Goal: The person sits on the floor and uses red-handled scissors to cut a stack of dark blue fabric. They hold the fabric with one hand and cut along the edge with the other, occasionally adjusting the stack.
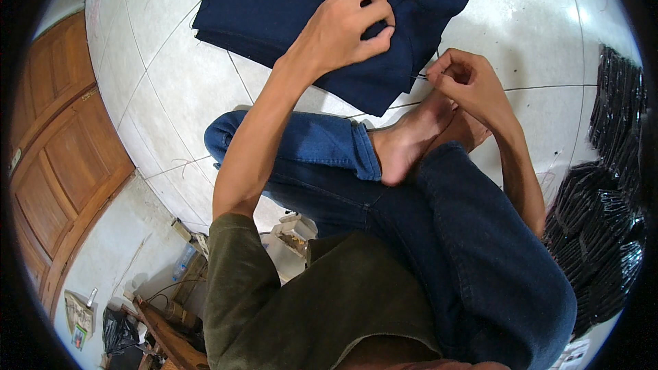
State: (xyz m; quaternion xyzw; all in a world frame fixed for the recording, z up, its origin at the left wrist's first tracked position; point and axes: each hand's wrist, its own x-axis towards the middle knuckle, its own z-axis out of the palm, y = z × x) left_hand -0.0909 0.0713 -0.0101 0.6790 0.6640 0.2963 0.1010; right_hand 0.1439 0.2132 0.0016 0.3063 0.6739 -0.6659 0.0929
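A folded piece of dark navy fabric (253, 0) lies on the white tiled floor in front of me. My left hand (363, 24) rests on it with curled fingers that pinch at the cloth near a seam. At the fabric's right edge, my right hand (459, 79) is closed in a pinch on a thin dark thing, perhaps thread or a needle, too small to make out. My bare foot (401, 151) is just below the right hand.
I sit cross-legged in jeans (493, 267) on the tiles (541, 20). A wooden door (62, 192) is at the left. Stacked black glossy bundles (603, 226) lie at the right. Clutter with a black bag (120, 329) stands at the lower left.
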